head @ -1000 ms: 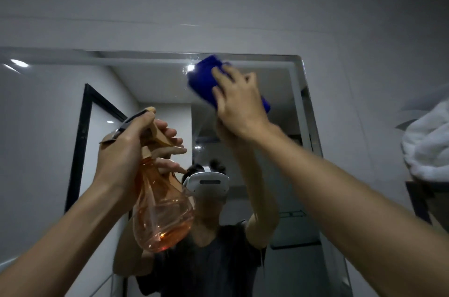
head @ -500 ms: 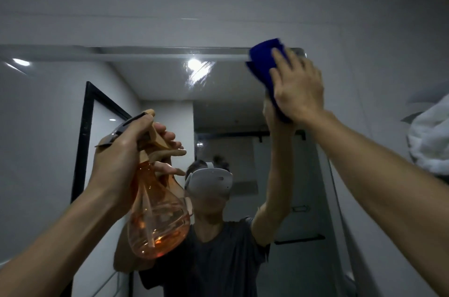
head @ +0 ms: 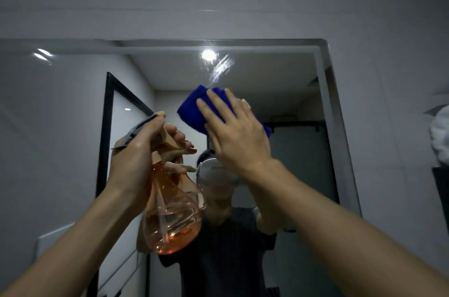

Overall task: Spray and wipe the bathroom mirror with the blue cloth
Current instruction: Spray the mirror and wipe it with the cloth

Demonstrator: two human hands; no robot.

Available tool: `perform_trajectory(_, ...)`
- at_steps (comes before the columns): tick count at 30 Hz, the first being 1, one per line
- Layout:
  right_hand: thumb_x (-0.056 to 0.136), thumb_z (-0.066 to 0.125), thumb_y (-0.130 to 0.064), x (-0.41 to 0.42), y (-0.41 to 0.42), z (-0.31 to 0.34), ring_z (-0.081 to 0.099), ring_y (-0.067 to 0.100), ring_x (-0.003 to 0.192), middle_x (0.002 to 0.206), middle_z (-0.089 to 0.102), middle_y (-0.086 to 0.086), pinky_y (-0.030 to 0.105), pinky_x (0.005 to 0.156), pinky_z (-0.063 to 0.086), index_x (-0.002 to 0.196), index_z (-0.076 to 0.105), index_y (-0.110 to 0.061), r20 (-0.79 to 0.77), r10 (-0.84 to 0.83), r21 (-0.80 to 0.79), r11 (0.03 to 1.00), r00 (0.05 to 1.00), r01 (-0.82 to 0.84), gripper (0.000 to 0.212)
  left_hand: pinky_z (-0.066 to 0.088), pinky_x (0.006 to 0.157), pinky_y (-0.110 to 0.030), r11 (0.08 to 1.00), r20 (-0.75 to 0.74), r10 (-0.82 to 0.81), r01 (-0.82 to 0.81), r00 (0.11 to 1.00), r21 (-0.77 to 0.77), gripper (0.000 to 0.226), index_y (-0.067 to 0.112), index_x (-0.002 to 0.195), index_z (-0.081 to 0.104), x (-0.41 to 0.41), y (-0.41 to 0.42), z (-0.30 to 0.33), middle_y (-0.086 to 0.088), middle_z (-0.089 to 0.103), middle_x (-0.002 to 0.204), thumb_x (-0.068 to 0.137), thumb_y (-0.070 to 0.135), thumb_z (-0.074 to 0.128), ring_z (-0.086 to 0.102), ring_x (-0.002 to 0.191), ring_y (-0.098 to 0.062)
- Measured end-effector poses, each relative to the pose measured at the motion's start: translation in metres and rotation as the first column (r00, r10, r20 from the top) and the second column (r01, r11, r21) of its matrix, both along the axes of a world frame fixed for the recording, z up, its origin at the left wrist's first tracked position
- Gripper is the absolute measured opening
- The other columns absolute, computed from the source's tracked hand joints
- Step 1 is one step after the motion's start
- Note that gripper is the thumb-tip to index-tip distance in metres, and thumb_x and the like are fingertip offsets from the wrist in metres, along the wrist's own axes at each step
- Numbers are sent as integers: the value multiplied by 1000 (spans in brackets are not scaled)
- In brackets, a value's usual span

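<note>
Overhead, the bathroom mirror (head: 73, 114) fills the wall. At its centre the right hand (head: 237, 135) lies flat, fingers spread, pressing the blue cloth (head: 192, 109) to the glass. At eight o'clock, the left hand (head: 138, 151) is wrapped around the orange spray bottle (head: 170, 219).

Folded blue cloth (head: 194, 108) flat against mirror (head: 286, 73), orange spray bottle (head: 170, 219) upright

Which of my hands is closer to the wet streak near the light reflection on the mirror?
Right. The right hand presses the blue cloth on the mirror just below the wet streak; the left hand holds the orange spray bottle lower and further left.
</note>
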State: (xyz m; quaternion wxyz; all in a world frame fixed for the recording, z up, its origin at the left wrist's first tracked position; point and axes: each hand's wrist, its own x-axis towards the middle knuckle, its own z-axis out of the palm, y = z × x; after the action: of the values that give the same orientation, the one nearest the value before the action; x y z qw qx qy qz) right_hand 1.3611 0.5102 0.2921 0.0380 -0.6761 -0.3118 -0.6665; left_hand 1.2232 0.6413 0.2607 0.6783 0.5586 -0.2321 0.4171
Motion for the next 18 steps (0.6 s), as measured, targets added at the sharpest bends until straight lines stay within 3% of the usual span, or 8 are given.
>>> perform_trajectory(5,105,37,-40,-5,9,-17,21,33,150,162,27,9,50,121,21,155,29,-20,-49,-7,29,1000,999,8,55,56,50,-25,1000,-45,-8,8,999,9,26,11,90,62,-18,12,-4,0,71,72,100,32,51,73,67,-12)
perform_trajectory(12,106,35,-43,-11,11,-49,12,32,152,164,19,10,47,122,16,157,22,-18,-139,-31,119,992,990,48,59,58,50,-28,1000,-95,1,0,995,11,28,9,93,64,-42,46,-9,-8,71,84,100,34,53,74,73,-17)
perform_trajectory(18,105,29,-41,-17,11,-60,11,31,153,165,17,9,48,123,20,157,23,-17,-190,-6,194,980,982,44,58,60,55,-32,992,-110,126,-126,986,9,28,10,91,65,-48,69,-7,-10,71,84,100,34,53,73,72,-15)
